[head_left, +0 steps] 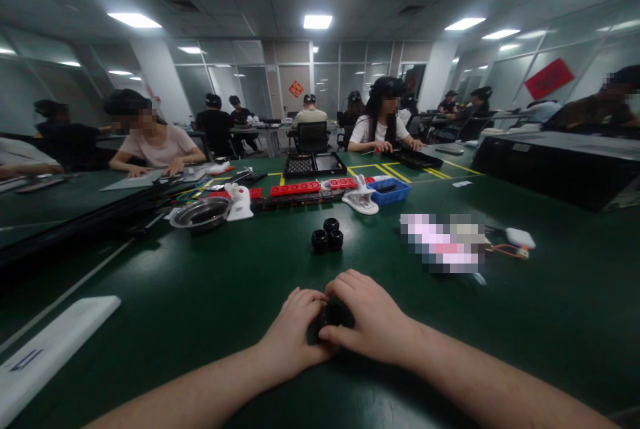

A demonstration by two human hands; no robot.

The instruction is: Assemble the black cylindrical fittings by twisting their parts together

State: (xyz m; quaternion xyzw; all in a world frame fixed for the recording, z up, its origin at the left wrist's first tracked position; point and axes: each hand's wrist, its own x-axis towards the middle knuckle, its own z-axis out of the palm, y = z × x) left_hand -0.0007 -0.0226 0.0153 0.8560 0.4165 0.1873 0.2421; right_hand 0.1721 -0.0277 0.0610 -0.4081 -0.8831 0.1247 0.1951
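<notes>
Blk part (pixel 336 313) is low in the middle of my view, right in front of me, between my two grips, at or just above the bench (pixel 240 275); can't tell if its underside touches. L grip (pixel 297 322) is closed on its left side, and R grip (pixel 367 315) is curled round the right w/ thumb and fingers bent in, so AFAICT both have hold of it. Most of it is hidden, incl. the exact contact pts. What shows is dark; I can't make out its form, but the 3 blk rounds (pixel 327 237) further out, standing close together, may be the same type. If so, I'd est. it's light to medium wt., prob. stiff, and, given the gloss on those, poss. a bit slick and apt to roll. Doesn't strike me as fragile, tho can't confirm w/o a clearer look. Best hold IMO: round the outer wall, thumb opp. fingers, 1 grip steadying while the other works; pads flat, mod. pressure, no fingertip pinch on any rim, b/c a curved edge could slip out.
</notes>
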